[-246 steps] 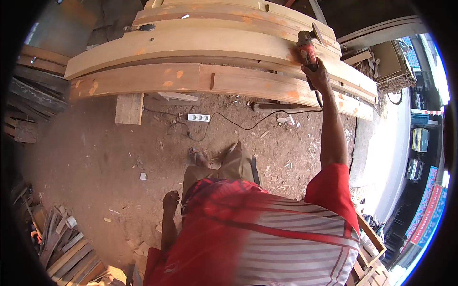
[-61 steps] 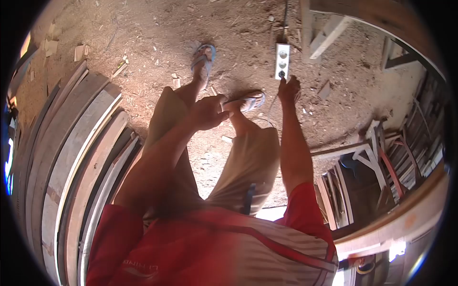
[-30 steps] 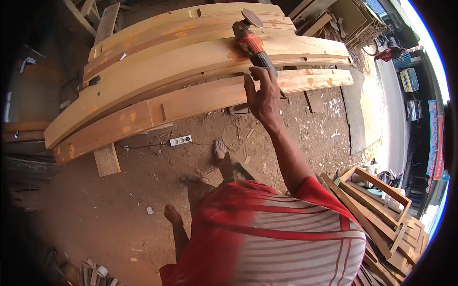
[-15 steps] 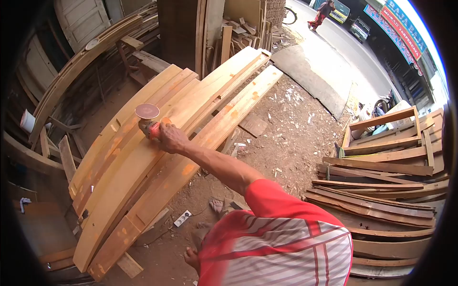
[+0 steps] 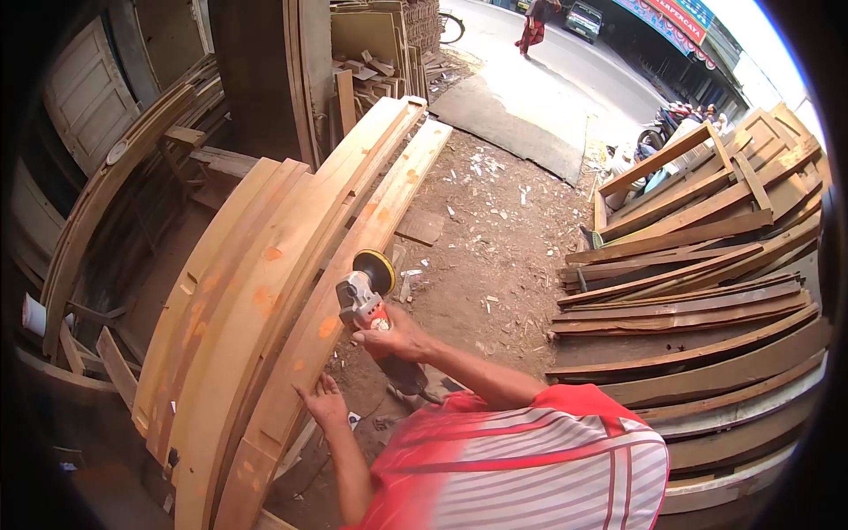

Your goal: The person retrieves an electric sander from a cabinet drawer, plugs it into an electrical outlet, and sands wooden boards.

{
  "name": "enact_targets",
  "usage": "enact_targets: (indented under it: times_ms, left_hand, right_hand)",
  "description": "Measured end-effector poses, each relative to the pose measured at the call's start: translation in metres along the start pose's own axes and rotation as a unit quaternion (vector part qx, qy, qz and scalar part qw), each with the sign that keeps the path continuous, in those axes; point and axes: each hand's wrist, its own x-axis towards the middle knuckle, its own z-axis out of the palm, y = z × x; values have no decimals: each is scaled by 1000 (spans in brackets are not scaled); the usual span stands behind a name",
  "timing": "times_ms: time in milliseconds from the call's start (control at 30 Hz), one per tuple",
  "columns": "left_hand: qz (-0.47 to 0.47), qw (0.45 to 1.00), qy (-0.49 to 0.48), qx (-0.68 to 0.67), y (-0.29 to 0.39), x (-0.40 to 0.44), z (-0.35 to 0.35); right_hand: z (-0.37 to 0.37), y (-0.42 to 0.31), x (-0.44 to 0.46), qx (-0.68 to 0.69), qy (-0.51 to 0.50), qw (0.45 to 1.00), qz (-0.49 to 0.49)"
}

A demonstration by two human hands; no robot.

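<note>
My right hand [image 5: 397, 336] is wrapped round the body of an angle grinder [image 5: 358, 300], a grey-and-red tool fitted with a round sanding disc [image 5: 375, 270] edged in yellow. The tool is held up over the near edge of a long wooden plank [image 5: 367, 231] with orange filler patches. My left hand [image 5: 325, 403] touches that plank's near edge lower down, its fingers apart. Beyond this plank lie a broad curved board [image 5: 225, 353] and further curved boards [image 5: 199, 265], side by side and also patched with orange.
A white power strip, mostly hidden, lies by my left wrist. Wood chips cover the dirt floor [image 5: 477, 256]. Curved timber [image 5: 707, 371] and frames [image 5: 671, 172] are stacked at right. A pedestrian [image 5: 533, 26] and a vehicle [image 5: 583, 19] are on the road beyond.
My right hand has brought the grinder back from the broad board toward my body, and its disc has turned. My left hand now touches the near plank. The view has shifted.
</note>
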Motion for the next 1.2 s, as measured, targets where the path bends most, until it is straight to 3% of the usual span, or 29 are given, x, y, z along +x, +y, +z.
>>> enact_targets:
  times_ms: [133, 200, 533, 633, 733, 800, 867, 933, 1000, 1100, 1200]
  left_hand:
    - [29, 999, -1, -18, -6, 14, 17]
    - [40, 999, 1, -20, -12, 14, 19]
    - [87, 996, -7, 26, 1, 19, 14]
    - [100, 994, 5, 43, 1, 43, 0]
    - [145, 985, 57, 73, 6, 37, 1]
    - [154, 984, 21, 90, 8, 42, -1]
    - [161, 981, -3, 105, 10, 50, -13]
    - [243, 965, 41, 93, 3, 63, -10]
    - [210, 968, 73, 117, 13, 57, -2]
    - [168, 978, 124, 23, -3, 36, 26]
    - [182, 967, 137, 111, -34, 36, 42]
  right_hand:
    - [-15, 33, -44, 12, 44, 999, 3]
    - [-24, 32, -68, 3, 66, 997, 49]
    - [-74, 44, -130, -29, 168, 985, 16]
    - [-128, 45, -137, -59, 187, 980, -20]
    - [-161, 49, -151, 20, 185, 982, -19]
    - [-194, 61, -161, -80, 252, 964, -21]
    - [-232, 71, -172, -79, 268, 959, -33]
    - [-262, 64, -183, -83, 282, 955, -49]
    - [-280, 48, -199, -25, 338, 940, -26]
    - [-310, 65, -212, -26, 399, 915, -45]
    - [-326, 58, -228, 3, 452, 891, -50]
